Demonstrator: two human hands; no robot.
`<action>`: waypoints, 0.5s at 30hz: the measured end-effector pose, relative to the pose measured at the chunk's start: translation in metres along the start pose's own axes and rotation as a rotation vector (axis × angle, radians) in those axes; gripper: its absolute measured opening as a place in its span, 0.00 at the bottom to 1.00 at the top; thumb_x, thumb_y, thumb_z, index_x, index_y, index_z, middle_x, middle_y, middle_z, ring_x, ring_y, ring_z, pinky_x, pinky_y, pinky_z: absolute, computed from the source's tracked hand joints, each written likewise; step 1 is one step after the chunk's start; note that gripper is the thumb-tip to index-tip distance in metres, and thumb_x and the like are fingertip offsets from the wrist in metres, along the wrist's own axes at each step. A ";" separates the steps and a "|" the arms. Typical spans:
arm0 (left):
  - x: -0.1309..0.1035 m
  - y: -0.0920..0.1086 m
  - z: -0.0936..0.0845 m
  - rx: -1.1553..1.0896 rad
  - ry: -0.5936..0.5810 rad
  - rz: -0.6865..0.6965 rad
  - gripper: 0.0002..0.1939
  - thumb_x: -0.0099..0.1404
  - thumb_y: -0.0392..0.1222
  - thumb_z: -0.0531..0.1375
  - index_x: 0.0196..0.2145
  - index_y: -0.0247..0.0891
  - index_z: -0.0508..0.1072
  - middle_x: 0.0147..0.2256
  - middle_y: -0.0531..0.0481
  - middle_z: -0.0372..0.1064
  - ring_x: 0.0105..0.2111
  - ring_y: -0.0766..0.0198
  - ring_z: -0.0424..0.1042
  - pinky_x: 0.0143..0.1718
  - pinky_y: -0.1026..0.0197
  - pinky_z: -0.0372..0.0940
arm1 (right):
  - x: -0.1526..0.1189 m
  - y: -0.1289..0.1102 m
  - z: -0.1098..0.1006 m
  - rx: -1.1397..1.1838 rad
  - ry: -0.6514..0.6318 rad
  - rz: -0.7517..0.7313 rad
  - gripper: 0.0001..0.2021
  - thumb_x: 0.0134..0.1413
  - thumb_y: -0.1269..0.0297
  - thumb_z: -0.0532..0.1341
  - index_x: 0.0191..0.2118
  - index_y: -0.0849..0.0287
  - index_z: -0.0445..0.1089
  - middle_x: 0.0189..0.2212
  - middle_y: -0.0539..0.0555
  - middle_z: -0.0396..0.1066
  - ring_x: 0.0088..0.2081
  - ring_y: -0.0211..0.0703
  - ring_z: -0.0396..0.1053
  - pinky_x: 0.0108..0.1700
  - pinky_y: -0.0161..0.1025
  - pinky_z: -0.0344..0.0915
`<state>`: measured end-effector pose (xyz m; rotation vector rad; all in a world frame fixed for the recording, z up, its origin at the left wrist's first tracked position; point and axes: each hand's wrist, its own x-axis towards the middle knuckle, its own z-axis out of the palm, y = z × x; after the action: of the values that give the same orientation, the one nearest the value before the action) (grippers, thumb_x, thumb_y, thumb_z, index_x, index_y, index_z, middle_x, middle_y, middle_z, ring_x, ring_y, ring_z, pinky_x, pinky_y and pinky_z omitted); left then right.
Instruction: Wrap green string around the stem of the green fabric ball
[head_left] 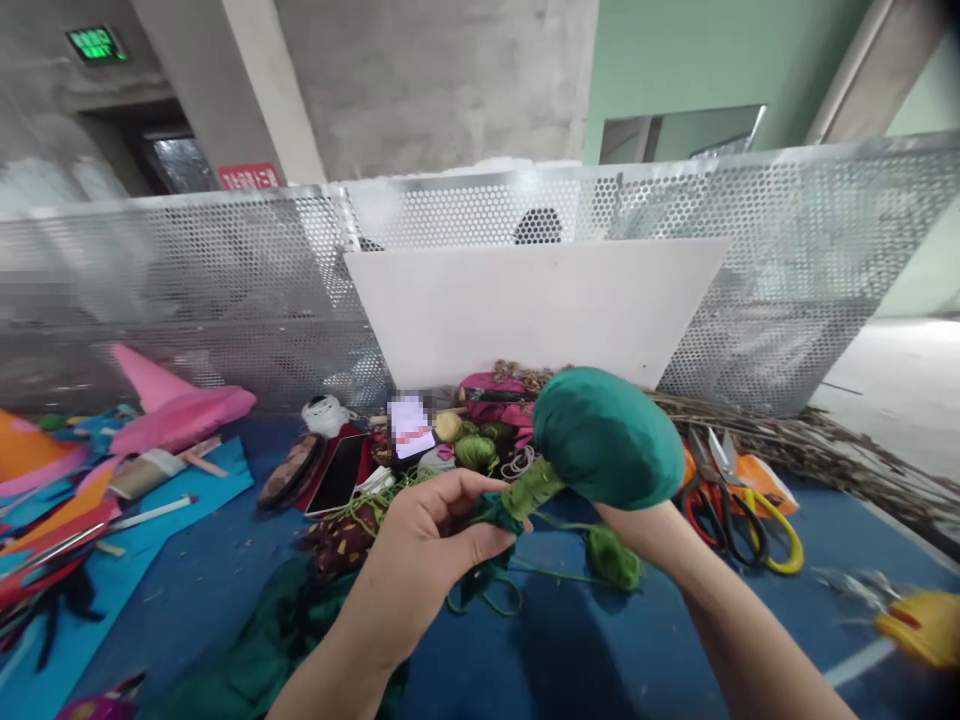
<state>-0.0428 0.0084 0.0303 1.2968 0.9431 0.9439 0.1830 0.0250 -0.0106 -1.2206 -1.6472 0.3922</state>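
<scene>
A stuffed dark-green cloth bundle (607,438) with a round, bulging head is held tilted above the table. Light-green yarn (532,487) is wound round its narrow neck. My left hand (442,540) is closed, its thumb and fingers pinching the gathered cloth just below the wound yarn. Behind the round head is my right hand (628,525), its fingers almost wholly hidden, so its grip cannot be made out. A small ball of green yarn (613,558) lies below it on the table, and loose strands trail between there and the neck.
Scissors (724,500) with red-black and yellow handles lie at right, near dried stalks (847,460). More yarn balls (476,452), a phone (337,475) and green cloth (262,650) are on the blue table (202,570). A white board (536,310) leans against perforated metal panels (795,270).
</scene>
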 end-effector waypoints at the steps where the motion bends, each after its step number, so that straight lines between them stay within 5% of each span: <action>1: 0.000 0.000 0.000 -0.048 -0.007 0.002 0.14 0.52 0.39 0.70 0.38 0.38 0.77 0.33 0.49 0.77 0.34 0.62 0.75 0.36 0.62 0.69 | -0.004 -0.006 0.007 0.085 -0.041 0.024 0.16 0.60 0.53 0.58 0.44 0.57 0.75 0.38 0.59 0.77 0.47 0.55 0.72 0.51 0.52 0.68; 4: 0.000 0.002 0.000 -0.131 -0.042 0.020 0.12 0.53 0.39 0.70 0.37 0.37 0.78 0.33 0.49 0.78 0.35 0.63 0.75 0.39 0.63 0.68 | -0.016 -0.028 0.024 0.466 -0.238 0.102 0.18 0.62 0.50 0.56 0.46 0.58 0.73 0.39 0.57 0.77 0.45 0.51 0.72 0.52 0.50 0.67; 8: 0.005 0.003 -0.001 -0.183 -0.033 0.021 0.14 0.52 0.38 0.71 0.37 0.36 0.77 0.33 0.48 0.78 0.34 0.63 0.76 0.39 0.63 0.68 | -0.025 -0.046 0.031 0.523 -0.393 0.109 0.17 0.61 0.49 0.58 0.31 0.59 0.71 0.25 0.51 0.70 0.27 0.39 0.67 0.32 0.35 0.68; 11: 0.011 0.000 -0.002 -0.233 0.013 0.024 0.16 0.50 0.37 0.71 0.38 0.35 0.76 0.31 0.49 0.78 0.32 0.64 0.75 0.39 0.62 0.68 | -0.029 -0.049 0.022 0.314 -0.174 0.036 0.18 0.65 0.58 0.54 0.23 0.58 0.65 0.22 0.50 0.63 0.26 0.37 0.64 0.29 0.32 0.63; 13: 0.014 -0.002 -0.002 -0.248 0.028 0.032 0.16 0.50 0.37 0.71 0.37 0.34 0.76 0.31 0.49 0.78 0.33 0.64 0.75 0.40 0.63 0.68 | -0.032 -0.050 0.016 0.264 -0.015 -0.099 0.15 0.65 0.62 0.54 0.26 0.58 0.67 0.30 0.53 0.67 0.35 0.42 0.67 0.36 0.35 0.65; 15: 0.017 -0.006 0.000 -0.245 0.022 0.026 0.16 0.49 0.37 0.72 0.37 0.33 0.76 0.31 0.48 0.78 0.33 0.64 0.75 0.39 0.63 0.67 | -0.036 -0.049 0.015 0.323 -0.001 -0.195 0.13 0.65 0.64 0.54 0.29 0.57 0.70 0.40 0.56 0.69 0.42 0.45 0.68 0.42 0.38 0.66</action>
<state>-0.0372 0.0237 0.0236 1.0947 0.8011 1.0609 0.1441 -0.0227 0.0006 -0.8132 -1.6129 0.5137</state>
